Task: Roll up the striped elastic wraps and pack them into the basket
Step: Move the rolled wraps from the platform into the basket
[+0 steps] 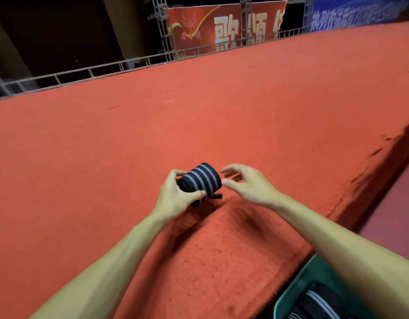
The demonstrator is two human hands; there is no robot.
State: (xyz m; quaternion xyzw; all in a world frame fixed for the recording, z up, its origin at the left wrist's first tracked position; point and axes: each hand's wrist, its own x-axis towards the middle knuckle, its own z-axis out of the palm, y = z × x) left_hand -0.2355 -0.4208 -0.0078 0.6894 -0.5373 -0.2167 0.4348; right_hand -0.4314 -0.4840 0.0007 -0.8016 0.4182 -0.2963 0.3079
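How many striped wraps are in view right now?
2: one rolled wrap held by the left hand above the red carpet; one in the green basket, partly hidden. More may be hidden there.

An event hall stage: red carpet (198, 125), metal truss railing (88, 71), and hanging banners (222, 26).

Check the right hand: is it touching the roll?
Apart. The head view shows the right hand open beside the roll, red carpet visible between fingertips and wrap. Only the left hand grips it.
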